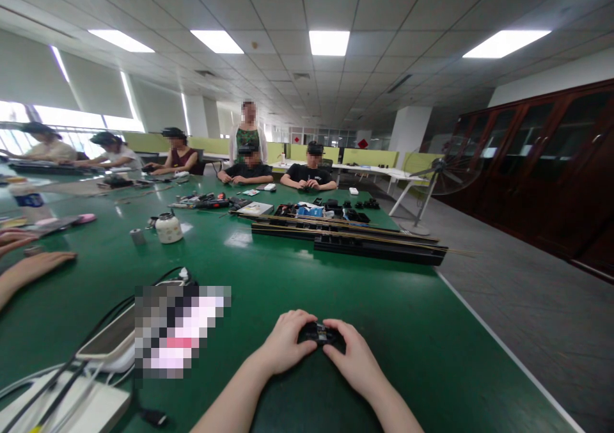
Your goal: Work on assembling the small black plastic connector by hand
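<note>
A small black rounded device (322, 334), with a lighter, partly metallic middle, is held low over the green table (268, 279). My left hand (286, 345) grips its left end, with fingers over the top and the thumb at the near side. On the opposite end, my right hand (354, 354) is curled round it in the same way. Both hands hide the ends of the device, and its exact kind cannot be made out.
Left of my hands lie a cabled handheld device (112, 334) and a blurred-out bright screen (187, 330). Long black rails (374, 247) with thin rods lie ahead, near a white jar (169, 228). A neighbour's hand (45, 267) rests at left; other people sit across.
</note>
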The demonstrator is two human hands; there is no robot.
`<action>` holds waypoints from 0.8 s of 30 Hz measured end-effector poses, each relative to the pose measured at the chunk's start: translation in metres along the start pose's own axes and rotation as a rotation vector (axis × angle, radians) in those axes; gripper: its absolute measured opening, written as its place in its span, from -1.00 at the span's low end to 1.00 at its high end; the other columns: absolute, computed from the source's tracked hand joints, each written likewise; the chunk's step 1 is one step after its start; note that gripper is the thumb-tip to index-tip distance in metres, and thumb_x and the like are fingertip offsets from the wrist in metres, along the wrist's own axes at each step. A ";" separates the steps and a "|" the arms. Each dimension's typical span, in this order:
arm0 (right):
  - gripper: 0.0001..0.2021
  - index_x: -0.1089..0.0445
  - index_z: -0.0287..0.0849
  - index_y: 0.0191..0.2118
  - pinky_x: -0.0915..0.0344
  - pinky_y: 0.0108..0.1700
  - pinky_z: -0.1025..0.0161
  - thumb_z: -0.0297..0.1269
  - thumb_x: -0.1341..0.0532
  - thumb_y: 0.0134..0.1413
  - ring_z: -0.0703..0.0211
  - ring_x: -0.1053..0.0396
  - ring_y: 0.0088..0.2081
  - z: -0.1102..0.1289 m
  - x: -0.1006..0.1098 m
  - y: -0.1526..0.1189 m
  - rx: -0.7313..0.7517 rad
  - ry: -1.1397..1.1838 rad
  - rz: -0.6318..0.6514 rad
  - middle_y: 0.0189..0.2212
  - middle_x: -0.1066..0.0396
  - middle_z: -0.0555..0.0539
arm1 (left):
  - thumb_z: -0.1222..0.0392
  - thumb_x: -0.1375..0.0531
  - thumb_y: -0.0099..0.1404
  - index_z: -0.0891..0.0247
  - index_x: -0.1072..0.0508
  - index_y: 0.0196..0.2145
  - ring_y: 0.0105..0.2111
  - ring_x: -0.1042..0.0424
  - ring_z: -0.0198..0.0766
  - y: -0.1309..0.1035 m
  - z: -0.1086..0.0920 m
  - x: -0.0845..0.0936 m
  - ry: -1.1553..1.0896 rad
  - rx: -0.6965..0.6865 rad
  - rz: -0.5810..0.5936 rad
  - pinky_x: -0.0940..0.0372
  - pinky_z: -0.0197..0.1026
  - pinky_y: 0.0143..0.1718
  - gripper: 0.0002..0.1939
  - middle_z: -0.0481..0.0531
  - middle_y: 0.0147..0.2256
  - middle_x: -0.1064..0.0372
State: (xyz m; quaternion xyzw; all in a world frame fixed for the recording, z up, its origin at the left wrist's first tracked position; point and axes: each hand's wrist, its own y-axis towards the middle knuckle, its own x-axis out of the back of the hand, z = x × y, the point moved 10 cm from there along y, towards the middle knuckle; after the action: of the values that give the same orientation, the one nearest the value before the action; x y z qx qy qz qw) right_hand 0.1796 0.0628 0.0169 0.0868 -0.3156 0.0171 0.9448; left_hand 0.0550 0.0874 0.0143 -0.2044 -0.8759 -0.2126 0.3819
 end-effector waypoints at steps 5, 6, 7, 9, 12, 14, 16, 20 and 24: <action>-0.63 -0.38 -0.10 -0.11 -0.19 0.07 0.13 -0.40 -0.17 -0.15 0.05 -0.33 -0.03 0.000 0.000 -0.001 -0.009 -0.006 0.009 -0.11 -0.42 -0.08 | 0.25 -0.20 0.12 0.16 -0.36 -0.07 -0.07 -0.28 -0.11 0.000 0.000 -0.001 0.003 -0.007 0.000 -0.12 -0.09 0.01 -0.62 0.02 -0.10 -0.36; -0.63 -0.38 -0.10 -0.11 -0.19 0.07 0.13 -0.39 -0.17 -0.15 0.06 -0.33 -0.03 0.000 0.000 -0.001 -0.009 -0.006 0.010 -0.11 -0.42 -0.09 | 0.25 -0.20 0.12 0.16 -0.36 -0.07 -0.07 -0.28 -0.11 0.000 0.000 -0.001 0.004 -0.008 0.000 -0.12 -0.10 0.01 -0.62 0.02 -0.10 -0.36; -0.63 -0.37 -0.11 -0.11 -0.19 0.06 0.14 -0.39 -0.17 -0.15 0.06 -0.33 -0.03 0.001 0.000 -0.001 -0.007 -0.005 0.013 -0.11 -0.42 -0.09 | 0.26 -0.20 0.12 0.16 -0.36 -0.07 -0.07 -0.28 -0.11 0.000 -0.001 -0.001 0.005 -0.008 0.002 -0.12 -0.10 0.01 -0.62 0.02 -0.10 -0.36; -0.63 -0.37 -0.12 -0.11 -0.19 0.06 0.14 -0.38 -0.17 -0.14 0.06 -0.33 -0.04 0.001 -0.001 -0.001 -0.002 -0.003 0.018 -0.11 -0.42 -0.10 | 0.25 -0.19 0.13 0.16 -0.36 -0.07 -0.07 -0.28 -0.11 -0.001 -0.002 0.000 0.008 -0.007 0.006 -0.12 -0.09 0.00 -0.64 0.03 -0.10 -0.36; -0.64 -0.38 -0.12 -0.11 -0.19 0.05 0.14 -0.37 -0.17 -0.14 0.07 -0.33 -0.04 0.001 -0.001 -0.001 -0.001 -0.004 0.017 -0.12 -0.43 -0.09 | 0.26 -0.19 0.12 0.17 -0.36 -0.08 -0.07 -0.28 -0.11 -0.001 -0.003 0.001 0.003 -0.005 0.004 -0.13 -0.10 0.00 -0.64 0.04 -0.10 -0.36; -0.64 -0.38 -0.12 -0.11 -0.19 0.05 0.14 -0.37 -0.17 -0.13 0.07 -0.34 -0.05 0.001 -0.001 0.000 -0.002 -0.005 0.015 -0.12 -0.43 -0.10 | 0.28 -0.20 0.11 0.17 -0.36 -0.08 -0.06 -0.27 -0.11 -0.001 -0.003 0.001 -0.002 -0.005 0.000 -0.13 -0.10 0.00 -0.63 0.04 -0.09 -0.35; -0.65 -0.38 -0.13 -0.11 -0.19 0.05 0.14 -0.37 -0.17 -0.12 0.07 -0.34 -0.05 0.002 -0.001 0.000 0.002 -0.005 0.014 -0.13 -0.43 -0.10 | 0.28 -0.20 0.11 0.18 -0.36 -0.07 -0.06 -0.27 -0.11 -0.001 -0.001 0.000 -0.004 -0.005 -0.003 -0.12 -0.10 0.01 -0.61 0.04 -0.08 -0.34; -0.67 -0.38 -0.10 -0.12 -0.20 0.05 0.14 -0.35 -0.16 -0.09 0.07 -0.34 -0.06 0.002 0.000 -0.001 0.006 -0.003 0.004 -0.13 -0.43 -0.09 | 0.28 -0.17 0.15 0.16 -0.34 -0.03 -0.05 -0.26 -0.12 0.000 0.001 -0.001 -0.009 -0.012 -0.007 -0.12 -0.10 0.02 -0.61 0.05 -0.08 -0.34; -0.68 -0.38 -0.11 -0.11 -0.20 0.05 0.14 -0.33 -0.15 -0.07 0.07 -0.34 -0.05 0.002 0.000 -0.002 0.001 -0.012 0.004 -0.13 -0.43 -0.10 | 0.28 -0.16 0.15 0.16 -0.33 -0.02 -0.05 -0.26 -0.12 0.000 0.002 -0.001 -0.009 -0.015 -0.010 -0.11 -0.09 0.03 -0.60 0.05 -0.07 -0.33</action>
State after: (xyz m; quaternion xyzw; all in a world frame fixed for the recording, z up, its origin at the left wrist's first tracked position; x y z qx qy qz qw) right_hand 0.1781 0.0606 0.0180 0.0869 -0.3214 0.0188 0.9428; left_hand 0.0540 0.0883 0.0124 -0.2039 -0.8770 -0.2199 0.3753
